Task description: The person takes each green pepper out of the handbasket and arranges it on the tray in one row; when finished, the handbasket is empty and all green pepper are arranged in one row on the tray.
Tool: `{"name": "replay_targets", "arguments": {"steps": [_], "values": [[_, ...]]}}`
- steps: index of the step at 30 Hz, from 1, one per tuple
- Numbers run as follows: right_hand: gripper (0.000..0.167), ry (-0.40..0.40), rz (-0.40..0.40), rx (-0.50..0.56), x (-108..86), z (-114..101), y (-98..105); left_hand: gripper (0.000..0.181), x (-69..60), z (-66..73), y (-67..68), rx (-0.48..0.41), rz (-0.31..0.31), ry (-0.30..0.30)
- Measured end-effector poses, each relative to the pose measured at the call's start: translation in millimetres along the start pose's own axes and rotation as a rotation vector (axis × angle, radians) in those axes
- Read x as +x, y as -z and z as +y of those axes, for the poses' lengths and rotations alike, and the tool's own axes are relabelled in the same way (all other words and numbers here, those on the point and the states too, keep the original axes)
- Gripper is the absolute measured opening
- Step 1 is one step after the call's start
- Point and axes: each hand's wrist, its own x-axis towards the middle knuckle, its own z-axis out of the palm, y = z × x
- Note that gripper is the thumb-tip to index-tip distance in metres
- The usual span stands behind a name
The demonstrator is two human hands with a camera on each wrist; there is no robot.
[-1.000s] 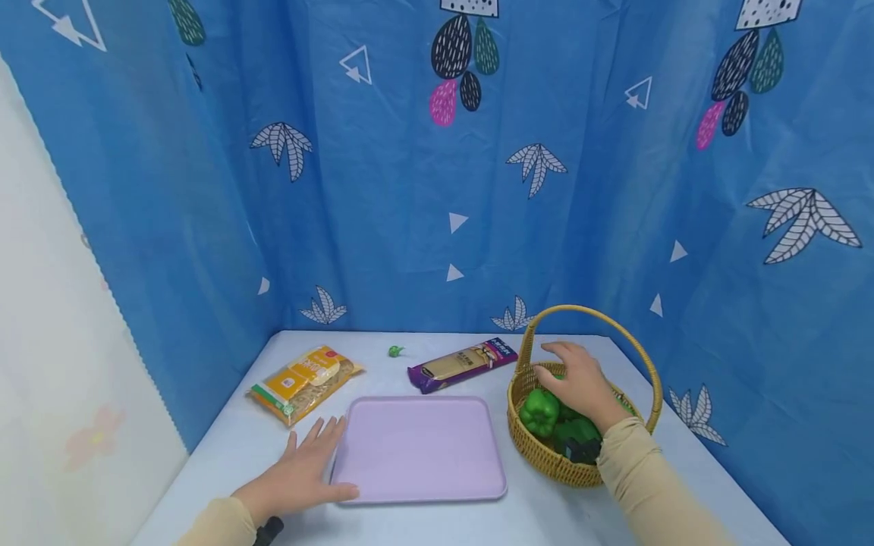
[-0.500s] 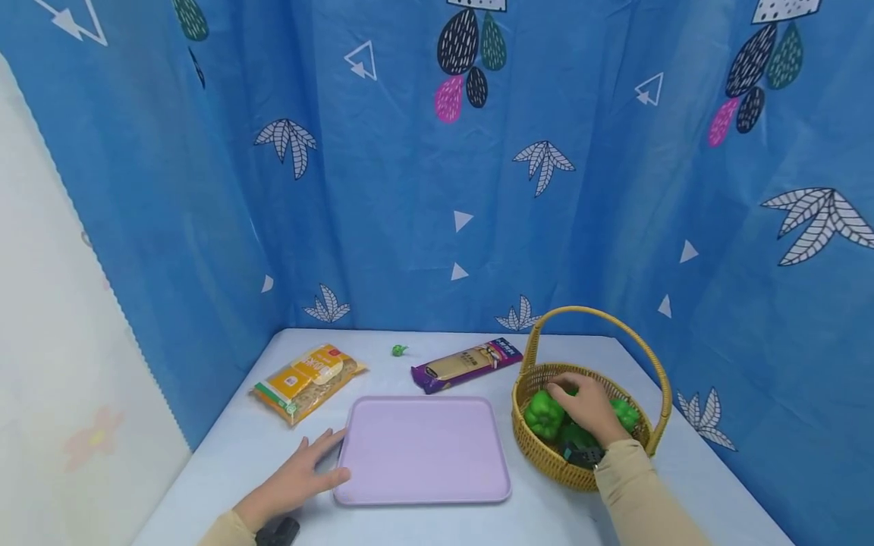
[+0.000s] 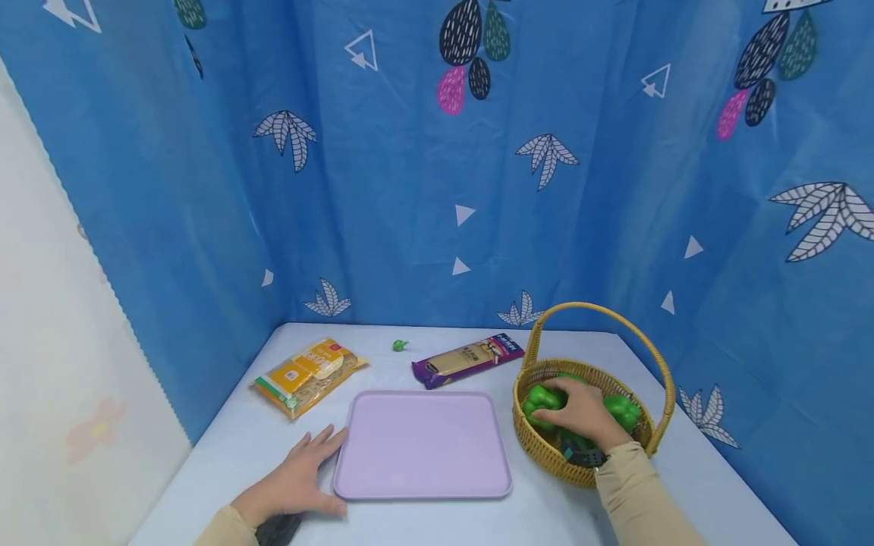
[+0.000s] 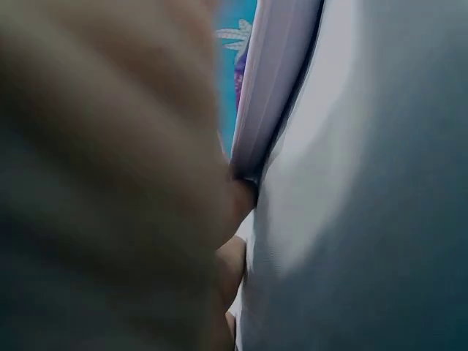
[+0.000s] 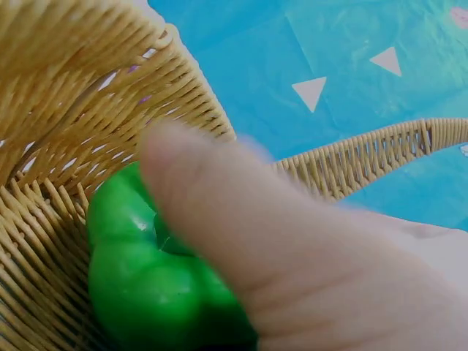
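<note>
A lilac tray [image 3: 423, 447] lies on the table; its edge [image 4: 274, 80] runs down the left wrist view. My left hand [image 3: 293, 481] is spread at its left side, fingers [image 4: 234, 208] against the rim. The yellow wicker basket [image 3: 546, 459] holds several green vegetables. Inside it my right hand [image 3: 583, 409] straddles a green pepper [image 3: 537, 402], with thumb and fingers apart. The right wrist view has the blurred thumb [image 5: 212, 197] stretched across this pepper [image 5: 146, 292]; whether it presses on it cannot be seen. Another green pepper [image 3: 623, 412] sits right of the hand.
An orange-and-clear food packet [image 3: 310, 378] lies behind the left hand. A purple packet [image 3: 467, 360] and a small green item [image 3: 399, 345] lie behind the tray. The basket's handle [image 3: 614, 315] arches up; blue curtains [image 3: 396, 189] surround the white table [image 3: 410, 523].
My right hand has lowered into the basket, and its thumb and fingers have spread around the left pepper. The left hand has shifted slightly at the tray's side, its thumb moving lower.
</note>
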Motion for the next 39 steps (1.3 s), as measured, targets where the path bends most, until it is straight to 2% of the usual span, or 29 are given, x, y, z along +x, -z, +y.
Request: {"name": "replay_targets", "arguments": {"steps": [3,9,14,19,21,24,27,34,39], "values": [[0.069,-0.007,0.003,-0.003,2.0,0,-2,0.123,-0.4,-2.2,-0.5,-0.013,0.019,-0.014],[0.065,-0.047,0.028,0.059,-1.1,-3,1,0.121,1.4,-5.9,-1.8,-0.016,0.04,-0.044],[0.065,-0.043,0.055,0.076,-2.1,-3,2,0.122,0.8,-3.7,-1.1,-0.016,0.04,-0.034],[0.056,-0.001,0.072,0.008,0.0,-3,1,0.123,-0.1,-1.2,-0.1,-0.017,0.043,-0.02],[0.059,0.0,0.066,-0.036,0.7,-3,1,0.123,-0.4,-0.6,0.0,-0.02,0.044,-0.016],[0.075,-0.007,0.036,-0.081,1.1,-3,-1,0.123,-0.6,-0.5,-0.5,-0.023,0.042,-0.014],[0.087,-0.016,0.021,-0.086,1.8,-4,-1,0.123,-0.6,-1.0,-0.6,-0.025,0.041,-0.016],[0.084,-0.055,-0.003,-0.031,2.7,-6,7,0.122,-0.9,-1.1,-0.2,-0.037,0.046,-0.026],[0.081,-0.011,0.025,-0.032,8.6,-18,29,0.121,-0.8,-1.1,-0.9,-0.032,0.044,-0.029]]}}
